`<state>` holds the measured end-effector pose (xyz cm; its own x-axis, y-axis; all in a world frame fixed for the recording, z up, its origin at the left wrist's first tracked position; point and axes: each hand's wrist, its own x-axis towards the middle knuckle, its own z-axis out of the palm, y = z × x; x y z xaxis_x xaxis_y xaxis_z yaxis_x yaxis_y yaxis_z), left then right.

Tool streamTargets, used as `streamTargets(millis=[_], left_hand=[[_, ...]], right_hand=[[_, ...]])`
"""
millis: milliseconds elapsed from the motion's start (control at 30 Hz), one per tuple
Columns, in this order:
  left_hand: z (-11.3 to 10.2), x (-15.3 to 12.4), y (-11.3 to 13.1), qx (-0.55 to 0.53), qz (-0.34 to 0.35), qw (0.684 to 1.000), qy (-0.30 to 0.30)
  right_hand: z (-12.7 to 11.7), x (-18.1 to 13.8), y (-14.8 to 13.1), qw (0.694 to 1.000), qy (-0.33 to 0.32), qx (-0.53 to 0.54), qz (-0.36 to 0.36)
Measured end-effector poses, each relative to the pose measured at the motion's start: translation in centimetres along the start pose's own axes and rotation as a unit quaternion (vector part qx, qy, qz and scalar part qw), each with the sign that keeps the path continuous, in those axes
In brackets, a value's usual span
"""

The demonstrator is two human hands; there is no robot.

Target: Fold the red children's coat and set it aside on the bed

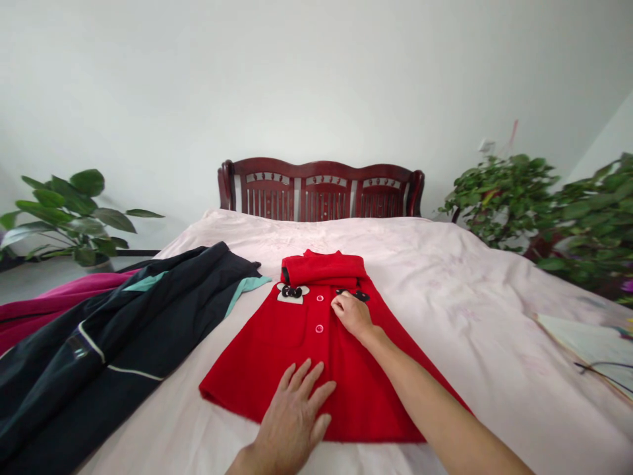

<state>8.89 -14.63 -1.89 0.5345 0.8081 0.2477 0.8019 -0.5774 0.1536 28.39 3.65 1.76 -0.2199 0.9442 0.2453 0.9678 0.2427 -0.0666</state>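
A red coat (277, 356) lies front up on the bed, its sleeves (321, 269) folded across the chest. Round buttons (319, 328) run down the middle, and a white patch with a black bow (293, 293) sits on the left of the chest. My left hand (295, 412) rests flat on the lower front near the hem, fingers spread. On the upper front, right of the buttons, my right hand (353, 315) is closed with its fingers curled against the cloth. Its fingertips are partly hidden, and it partly covers a dark patch (362, 296).
Left of the coat, a dark jacket (163, 323) and a pink garment (54, 297) lie on the pale bedsheet (489, 316). A wooden headboard (324, 173) stands at the back. Potted plants flank the bed (82, 211). A book-like item with a black cord (583, 336) lies at right.
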Motion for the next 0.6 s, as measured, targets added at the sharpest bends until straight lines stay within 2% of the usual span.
streamTargets(millis=[400, 600], left_hand=[[0.3, -0.2, -0.1, -0.033, -0.013, 0.999, 0.009], [0.1, -0.1, -0.1, -0.05, -0.019, 0.999, -0.005]], right_hand=[[0.0, 1.8, -2.3, 0.991, -0.056, -0.046, -0.108], [-0.3, 1.8, -2.2, 0.995, -0.03, -0.066, -0.064]])
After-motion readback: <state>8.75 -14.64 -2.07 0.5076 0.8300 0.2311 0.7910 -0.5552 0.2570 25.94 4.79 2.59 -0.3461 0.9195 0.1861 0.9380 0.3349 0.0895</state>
